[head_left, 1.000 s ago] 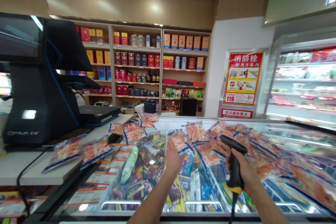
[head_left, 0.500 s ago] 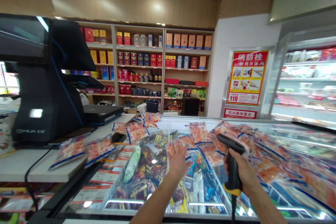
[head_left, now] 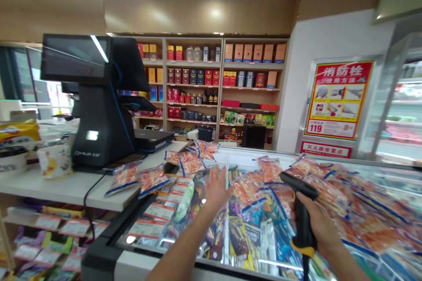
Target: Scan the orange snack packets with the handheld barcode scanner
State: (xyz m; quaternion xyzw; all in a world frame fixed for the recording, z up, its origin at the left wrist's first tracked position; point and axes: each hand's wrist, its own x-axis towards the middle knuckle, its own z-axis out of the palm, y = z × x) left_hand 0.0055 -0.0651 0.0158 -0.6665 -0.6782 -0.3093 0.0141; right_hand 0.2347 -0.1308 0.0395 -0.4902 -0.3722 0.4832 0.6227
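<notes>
My right hand (head_left: 320, 221) is wrapped round the handle of a black-and-yellow barcode scanner (head_left: 302, 217), its head pointing up and to the left. My left hand (head_left: 216, 189) reaches forward over the glass top of a chest freezer with fingers spread, holding nothing. Whether it touches the glass I cannot tell. Just right of it lie clear packets of orange-coloured food (head_left: 248, 189) with blue edges. A larger heap of the same packets (head_left: 372, 202) covers the glass on the right. Under the glass are colourful wrapped packs (head_left: 242, 239).
A black checkout terminal (head_left: 102, 118) stands on the white counter (head_left: 99, 195) at left, its cable hanging over the edge. Two similar packets (head_left: 153, 180) lie at the counter's edge, others (head_left: 193, 162) by the freezer's back left. Stocked shelves (head_left: 194, 90) line the back wall.
The view has turned to the left, showing more of the counter. My left hand has moved left, off the packets. The scanner stays in my right hand.
</notes>
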